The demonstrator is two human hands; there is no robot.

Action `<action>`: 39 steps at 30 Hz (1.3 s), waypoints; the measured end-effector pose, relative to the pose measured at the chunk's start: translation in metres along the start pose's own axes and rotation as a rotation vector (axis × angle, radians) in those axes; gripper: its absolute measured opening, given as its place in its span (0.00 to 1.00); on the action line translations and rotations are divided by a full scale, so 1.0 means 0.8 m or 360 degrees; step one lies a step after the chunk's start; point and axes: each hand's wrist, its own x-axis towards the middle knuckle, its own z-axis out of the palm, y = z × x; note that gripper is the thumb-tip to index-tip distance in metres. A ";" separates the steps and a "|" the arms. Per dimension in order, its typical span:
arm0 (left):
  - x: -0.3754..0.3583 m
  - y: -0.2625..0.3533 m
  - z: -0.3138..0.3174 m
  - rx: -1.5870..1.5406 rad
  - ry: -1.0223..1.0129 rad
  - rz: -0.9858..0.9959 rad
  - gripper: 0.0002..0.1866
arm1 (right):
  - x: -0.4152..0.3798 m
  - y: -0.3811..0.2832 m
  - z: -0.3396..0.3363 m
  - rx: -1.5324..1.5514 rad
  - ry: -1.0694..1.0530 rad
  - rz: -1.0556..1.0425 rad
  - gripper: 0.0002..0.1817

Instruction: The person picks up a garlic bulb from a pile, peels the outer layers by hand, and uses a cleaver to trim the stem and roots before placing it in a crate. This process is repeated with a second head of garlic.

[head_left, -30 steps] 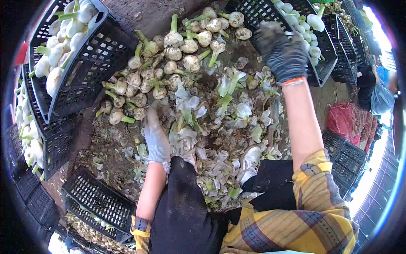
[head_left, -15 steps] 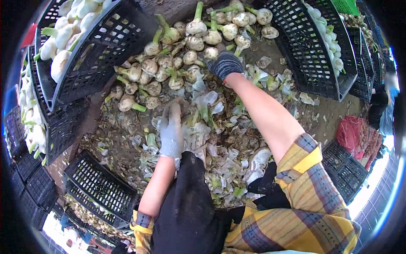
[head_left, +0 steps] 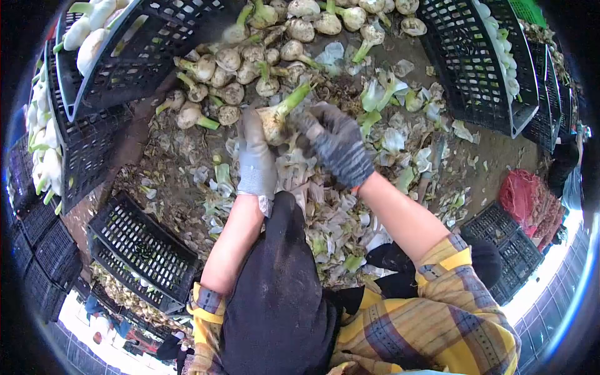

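My left hand (head_left: 256, 153), in a light grey glove, is closed around a garlic bulb (head_left: 273, 126) with a dirty, papery skin. Its cut green stem points up and to the right. Close beside the bulb, on its right, is my right hand (head_left: 340, 144) in a dark striped glove. The fingers of that hand are curled in, and anything between them is hidden. Beyond my hands lies a heap of unpeeled garlic bulbs (head_left: 229, 60) with soil on them and short green stems.
Peeled garlic skins (head_left: 322, 209) litter the ground between my legs. Black crates of clean white garlic stand at the left (head_left: 150, 50) and right (head_left: 478, 59). Another black crate (head_left: 140, 247) sits at lower left. A red mesh sack (head_left: 520, 190) lies at far right.
My right hand has come back from the heap toward my left hand. A garlic bulb is now in my left hand. The view has tilted slightly downward.
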 end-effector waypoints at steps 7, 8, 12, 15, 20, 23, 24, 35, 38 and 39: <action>-0.017 0.005 0.019 0.0676 0.0114 0.0683 0.28 | 0.005 -0.010 -0.005 -0.0358 -0.0053 0.0005 0.18; -0.017 0.001 0.016 0.0597 0.0017 0.0703 0.28 | 0.008 0.006 -0.004 -0.0407 -0.0009 -0.0315 0.18; -0.015 -0.006 0.012 0.0511 0.0021 0.0666 0.28 | 0.008 0.012 -0.005 -0.0204 -0.0093 -0.0034 0.19; -0.014 -0.008 0.010 0.0473 0.0011 0.0635 0.28 | 0.010 0.018 -0.005 -0.0138 -0.0111 0.0008 0.19; -0.015 -0.006 0.012 0.0400 0.0028 0.0604 0.29 | 0.012 0.019 -0.007 -0.0301 -0.0145 -0.0077 0.18; -0.022 0.003 0.015 0.0363 0.0031 0.0485 0.29 | 0.012 0.017 -0.010 -0.0560 -0.0181 -0.0267 0.16; -0.019 0.000 0.011 0.0388 0.0044 0.0508 0.29 | 0.013 0.018 -0.011 -0.0697 -0.0167 -0.0388 0.15; -0.017 0.026 0.018 -0.0239 -0.0100 -0.0412 0.28 | 0.012 0.010 -0.006 -0.0656 0.0092 -0.0361 0.15; -0.015 -0.006 0.015 0.0822 0.0006 0.0792 0.28 | 0.024 0.033 -0.020 -0.0805 0.0004 -0.0549 0.13; -0.019 0.003 0.019 0.0588 0.0006 0.0602 0.28 | 0.026 0.034 -0.021 -0.0837 0.0029 -0.0623 0.13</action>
